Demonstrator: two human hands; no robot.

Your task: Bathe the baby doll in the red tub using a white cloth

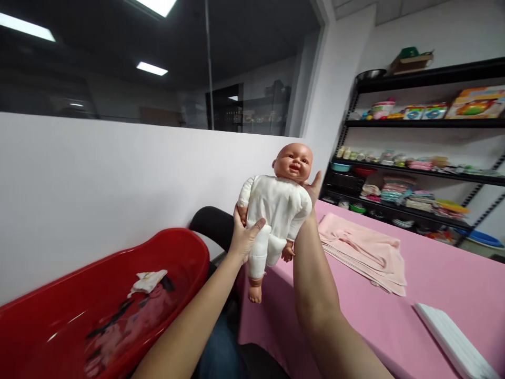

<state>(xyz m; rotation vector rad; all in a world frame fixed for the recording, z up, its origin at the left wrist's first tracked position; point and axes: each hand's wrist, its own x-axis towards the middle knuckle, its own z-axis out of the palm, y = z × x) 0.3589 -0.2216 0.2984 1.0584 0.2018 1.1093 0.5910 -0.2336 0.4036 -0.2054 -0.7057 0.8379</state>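
A baby doll [276, 205] with a white cloth body and a bare plastic head is held up in front of me, tilted slightly and facing me. My left hand [245, 237] grips it at the hip and upper leg, thumb across the front. Behind the doll's neck and shoulder is my right hand [314, 187], supporting it; the thumb sticks out beside the head and the other fingers are hidden. One of the doll's feet hangs below my left hand.
A red baby bathtub [189, 247] with clothing inside stands at the left. On the pink-covered table [437, 268] lie a folded pink cloth [363, 250] and a white folded item [453, 337]. A black chair [213, 223] is behind; stocked shelves [426, 123] stand right.
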